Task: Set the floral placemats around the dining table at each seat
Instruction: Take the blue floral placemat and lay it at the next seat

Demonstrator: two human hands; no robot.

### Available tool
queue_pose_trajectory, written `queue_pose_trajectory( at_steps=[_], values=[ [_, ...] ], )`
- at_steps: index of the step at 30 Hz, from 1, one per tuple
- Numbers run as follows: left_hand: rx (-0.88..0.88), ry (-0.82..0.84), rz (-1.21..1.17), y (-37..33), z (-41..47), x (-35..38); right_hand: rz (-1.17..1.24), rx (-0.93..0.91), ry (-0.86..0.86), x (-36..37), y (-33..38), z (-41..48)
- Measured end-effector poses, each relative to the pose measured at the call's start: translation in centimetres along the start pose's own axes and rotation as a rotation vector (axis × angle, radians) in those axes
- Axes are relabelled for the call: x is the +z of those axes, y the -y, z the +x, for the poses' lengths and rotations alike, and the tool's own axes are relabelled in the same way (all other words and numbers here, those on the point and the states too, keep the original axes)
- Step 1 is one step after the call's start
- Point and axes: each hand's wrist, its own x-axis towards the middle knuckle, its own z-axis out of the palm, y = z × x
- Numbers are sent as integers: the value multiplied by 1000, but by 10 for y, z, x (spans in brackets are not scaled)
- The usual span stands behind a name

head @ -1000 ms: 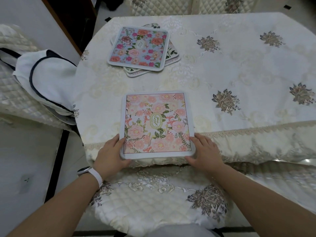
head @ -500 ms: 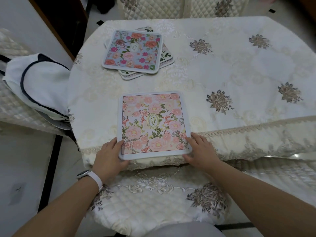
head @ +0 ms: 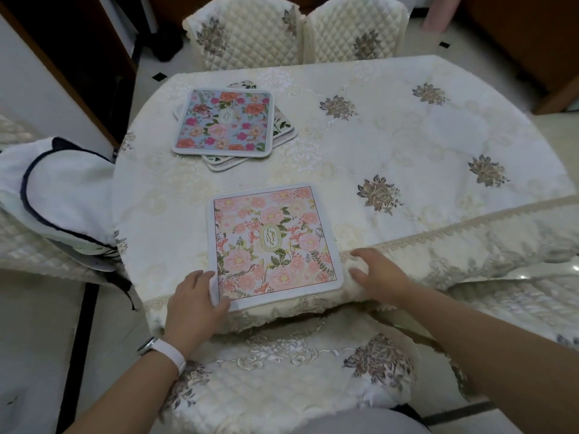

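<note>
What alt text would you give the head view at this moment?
A person's left hand holds the near-left corner of a pink floral placemat lying flat at the near edge of the tablecloth, while the right hand rests open on the cloth just right of it. A stack of placemats, blue floral one on top, sits farther back on the left.

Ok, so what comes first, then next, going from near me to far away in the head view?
Nearest first: cream quilted chair seat → pink floral square placemat → stack topped by a blue floral square placemat → two cream quilted chair backs.
</note>
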Motion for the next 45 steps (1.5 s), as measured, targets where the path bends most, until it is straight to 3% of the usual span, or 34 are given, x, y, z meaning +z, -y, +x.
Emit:
queue_pose_trajectory(
  at_steps=[7,14,17,25,37,45],
  values=[
    [96,-107,-30,-76,-8,-23,70,-79,-98,-59,-24,9],
    [202,-220,197,-207,-26,-14,-205,-446,-209,-123,-67,-8],
    [196,-222,210,-262,-30,-6,-244,-517,-232,-155,-96,-17],
    [249,-269,350,-342,-37,-2,-262,-533,-236,-204,-152,-37],
    [286,-225,274,-335,-15,6,-408,-426,-250,-220,-155,-50],
    [355,-170,210,-375,2,25,-498,-355,-279,-244,-188,-49]
  ],
)
